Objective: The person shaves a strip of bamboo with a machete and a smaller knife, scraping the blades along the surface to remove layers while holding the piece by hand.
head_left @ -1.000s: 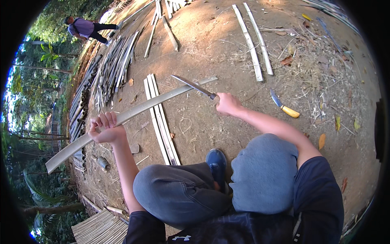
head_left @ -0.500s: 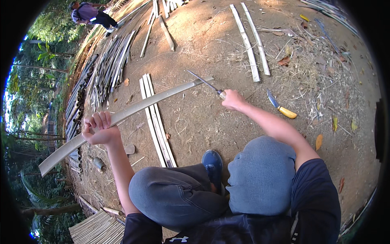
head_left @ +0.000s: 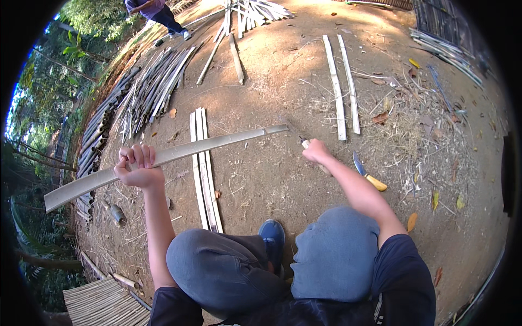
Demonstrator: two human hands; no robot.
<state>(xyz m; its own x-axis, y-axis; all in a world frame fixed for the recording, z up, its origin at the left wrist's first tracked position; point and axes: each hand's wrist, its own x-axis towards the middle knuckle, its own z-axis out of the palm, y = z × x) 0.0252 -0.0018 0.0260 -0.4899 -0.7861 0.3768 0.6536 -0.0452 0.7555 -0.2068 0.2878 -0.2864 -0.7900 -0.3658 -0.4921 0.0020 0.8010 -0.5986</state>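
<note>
My left hand (head_left: 140,167) is closed around a long, pale split-bamboo strip (head_left: 217,142). The strip slants up to the right, its wide end beyond my left wrist and its narrow end near my right hand. My right hand (head_left: 316,151) grips a knife (head_left: 305,143) by its light handle. Motion smears the blade beside the strip's right tip, and I cannot tell whether they touch. On the ground by my right forearm lies a second knife (head_left: 375,182) with a yellow handle.
Split bamboo strips lie on the dirt beneath the held strip (head_left: 206,185) and farther right (head_left: 336,92). A pile of poles (head_left: 157,84) lies at the left. A slatted bamboo mat (head_left: 106,301) is at lower left. Another person (head_left: 163,16) stands at far left.
The knife blade, sharp and crossing the strip's tip before, is now blurred beside it. My right hand has drawn back slightly from the tip. The whole view has shifted.
</note>
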